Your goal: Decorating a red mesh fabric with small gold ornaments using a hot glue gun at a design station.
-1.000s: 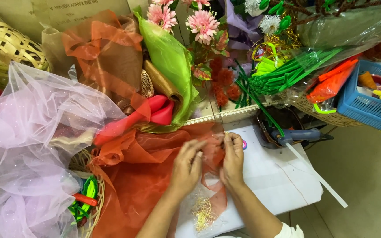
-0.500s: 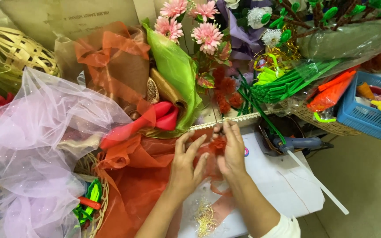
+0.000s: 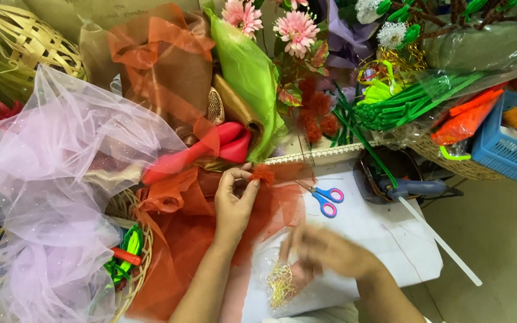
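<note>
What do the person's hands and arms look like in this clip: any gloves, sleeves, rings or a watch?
Both hands are bare, with no gloves. The left hand and its forearm are uncovered down to the frame edge, and no ring, watch or bracelet shows on them. The right hand is motion-blurred, so small jewellery cannot be ruled out; its forearm is also bare. A bit of white cloth shows at the bottom edge between the arms.

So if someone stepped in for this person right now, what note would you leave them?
Left hand: pinches a small fuzzy orange tuft over the orange netting.
Right hand: blurred, over a clear bag of gold strands; its grip cannot be told.
Scissors and glue gun lie on the white table.
Done: tuft is in hand.
Left: nothing is fixed to it yet.
</note>
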